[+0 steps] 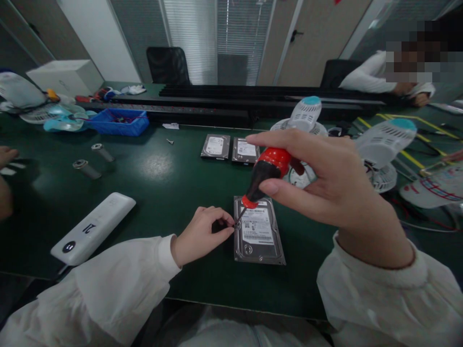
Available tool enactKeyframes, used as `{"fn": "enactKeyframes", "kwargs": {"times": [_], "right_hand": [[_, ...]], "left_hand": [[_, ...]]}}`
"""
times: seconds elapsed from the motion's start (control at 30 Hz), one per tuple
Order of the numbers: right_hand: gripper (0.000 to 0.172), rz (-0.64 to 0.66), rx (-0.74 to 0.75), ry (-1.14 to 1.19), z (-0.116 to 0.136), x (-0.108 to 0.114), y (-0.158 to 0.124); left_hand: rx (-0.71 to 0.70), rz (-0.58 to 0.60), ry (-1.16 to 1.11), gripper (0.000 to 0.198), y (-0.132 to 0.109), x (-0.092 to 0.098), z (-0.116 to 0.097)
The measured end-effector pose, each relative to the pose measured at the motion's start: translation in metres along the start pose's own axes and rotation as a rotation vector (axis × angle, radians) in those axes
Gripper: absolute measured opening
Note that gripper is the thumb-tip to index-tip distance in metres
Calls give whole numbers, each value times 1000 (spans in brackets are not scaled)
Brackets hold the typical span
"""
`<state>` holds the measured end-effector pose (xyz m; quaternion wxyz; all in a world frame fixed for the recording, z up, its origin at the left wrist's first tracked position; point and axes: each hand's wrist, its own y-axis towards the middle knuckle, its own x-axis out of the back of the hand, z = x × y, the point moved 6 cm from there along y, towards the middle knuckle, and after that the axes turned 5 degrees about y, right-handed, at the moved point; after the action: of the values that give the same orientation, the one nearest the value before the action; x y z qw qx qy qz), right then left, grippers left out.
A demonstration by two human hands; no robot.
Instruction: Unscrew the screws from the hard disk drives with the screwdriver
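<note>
A hard drive (258,245) lies label up on the green table in front of me. My right hand (327,180) grips the red and black handle of a screwdriver (261,177) between thumb and fingers. The tool slants down to the left, and its tip is at the drive's left edge. There my left hand (204,233) has thumb and fingertips pinched together beside the tip; whatever is between them is too small to make out. Two more hard drives, one on the left (215,146) and one on the right (245,150), lie farther back, the right one partly behind my right hand.
A white power bank (94,227) and two metal cylinders (87,168) lie to the left. Behind them stands a blue tray (121,123). White fans (383,144) stand at the right. Another person (376,72) sits across the table; someone's hand (6,156) shows at the left edge.
</note>
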<state>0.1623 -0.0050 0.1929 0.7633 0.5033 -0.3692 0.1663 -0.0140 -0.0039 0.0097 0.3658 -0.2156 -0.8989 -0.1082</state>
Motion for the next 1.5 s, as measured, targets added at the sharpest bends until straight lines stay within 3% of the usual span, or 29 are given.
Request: {"fn": "enactKeyframes", "kwargs": {"times": [0.3, 0.53, 0.63, 0.73, 0.93, 1.13, 1.27, 1.37, 1.5], "right_hand": [[37, -39, 0, -43, 1, 2, -1], [38, -88, 43, 85, 4, 4, 0], [26, -123, 49, 20, 7, 7, 1], [25, -133, 51, -86, 7, 7, 1], [24, -95, 21, -98, 0, 5, 1], [24, 41, 45, 1, 5, 3, 1], [15, -14, -14, -146, 1, 5, 0], [26, -42, -52, -224, -3, 4, -1], [30, -6, -26, -159, -3, 1, 0]], "left_hand": [[-3, -2, 1, 7, 0, 0, 0], [-5, 6, -3, 5, 1, 1, 1], [-8, 7, -13, 5, 1, 1, 1], [-7, 3, -14, 6, 1, 1, 0], [-11, 11, -3, 5, 1, 1, -2], [-5, 10, 11, 6, 2, 1, 0], [-2, 9, 14, 8, 1, 1, 0], [-4, 12, 9, 6, 1, 0, -1], [-7, 12, 6, 4, 0, 0, -2]]}}
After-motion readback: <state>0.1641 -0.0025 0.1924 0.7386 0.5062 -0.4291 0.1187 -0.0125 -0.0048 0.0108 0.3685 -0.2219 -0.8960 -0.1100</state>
